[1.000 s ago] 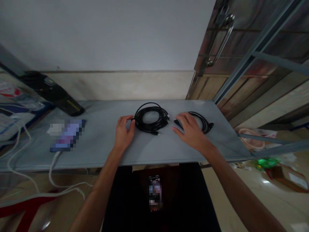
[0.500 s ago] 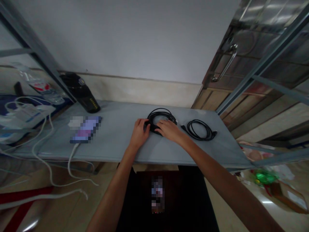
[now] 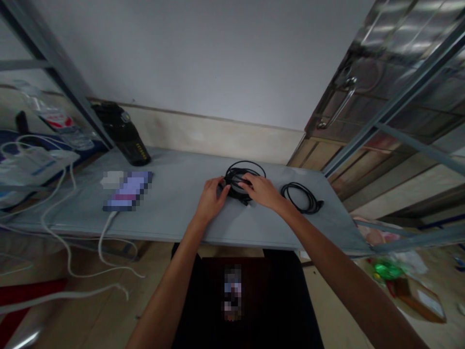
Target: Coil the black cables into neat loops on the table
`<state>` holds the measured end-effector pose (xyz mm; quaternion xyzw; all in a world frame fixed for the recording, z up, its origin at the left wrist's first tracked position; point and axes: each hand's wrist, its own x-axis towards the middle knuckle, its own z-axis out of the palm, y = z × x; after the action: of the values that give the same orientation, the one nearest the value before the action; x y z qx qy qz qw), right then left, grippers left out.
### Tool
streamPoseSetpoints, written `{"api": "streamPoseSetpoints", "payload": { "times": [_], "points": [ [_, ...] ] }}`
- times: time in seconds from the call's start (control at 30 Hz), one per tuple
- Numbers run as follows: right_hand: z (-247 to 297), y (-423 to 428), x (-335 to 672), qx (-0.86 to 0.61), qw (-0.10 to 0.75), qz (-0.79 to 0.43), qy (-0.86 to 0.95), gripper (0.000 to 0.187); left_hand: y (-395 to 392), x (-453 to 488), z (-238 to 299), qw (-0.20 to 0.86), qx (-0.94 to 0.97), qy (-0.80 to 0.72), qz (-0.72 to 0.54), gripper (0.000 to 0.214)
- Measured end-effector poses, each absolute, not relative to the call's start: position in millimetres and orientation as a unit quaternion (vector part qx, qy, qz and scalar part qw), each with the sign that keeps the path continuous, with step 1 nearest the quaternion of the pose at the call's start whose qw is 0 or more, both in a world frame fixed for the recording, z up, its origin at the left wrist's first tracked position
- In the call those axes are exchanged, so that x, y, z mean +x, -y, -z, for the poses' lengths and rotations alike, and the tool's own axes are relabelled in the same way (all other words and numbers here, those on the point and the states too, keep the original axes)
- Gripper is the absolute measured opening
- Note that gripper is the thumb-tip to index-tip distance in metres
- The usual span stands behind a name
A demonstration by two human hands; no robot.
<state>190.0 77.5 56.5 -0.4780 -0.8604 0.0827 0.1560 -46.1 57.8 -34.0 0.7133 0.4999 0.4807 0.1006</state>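
Note:
A loosely coiled black cable [image 3: 238, 196] lies on the grey tabletop between both hands, one loop rising at its far side. My left hand [image 3: 211, 198] is closed on the coil's left edge, thumb and fingers pinching it. From the right, my right hand [image 3: 260, 190] reaches over the coil, its fingers pinching a strand near the middle. A connector end shows at the coil's near side. To the right of my right hand rests a second coiled black cable [image 3: 303, 199], touched by neither hand except where my right wrist passes close to it.
A phone [image 3: 129, 191] with a white cord lies on the left of the grey table [image 3: 170, 203]. Behind it a black bottle [image 3: 127, 138] leans in view against the wall side. Metal frame posts [image 3: 385, 111] flank both ends. A clear plastic bottle [image 3: 60, 121] is far left.
My right hand has shifted slightly up and right, lifting its fingers from flat on the coil to a pinch. The coil's strands have rearranged, and a connector now shows at its near side.

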Motion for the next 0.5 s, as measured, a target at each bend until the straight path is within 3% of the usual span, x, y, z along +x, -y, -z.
{"api": "streamPoseSetpoints", "payload": {
  "times": [0.2, 0.43, 0.5],
  "points": [
    [-40, -75, 187, -0.444, 0.162, -0.096, 0.876, 0.015, -50, -47, 23, 0.117, 0.737, -0.448, -0.493, 0.041],
    [-33, -72, 173, -0.426, 0.176, -0.078, 0.884, 0.040, -38, -43, 11, 0.134, 0.749, -0.413, -0.501, 0.047],
    [-32, -73, 172, -0.439, 0.167, -0.068, 0.880, 0.033, -36, -43, 10, 0.133, 0.751, -0.404, -0.505, 0.048]
  ]
}}
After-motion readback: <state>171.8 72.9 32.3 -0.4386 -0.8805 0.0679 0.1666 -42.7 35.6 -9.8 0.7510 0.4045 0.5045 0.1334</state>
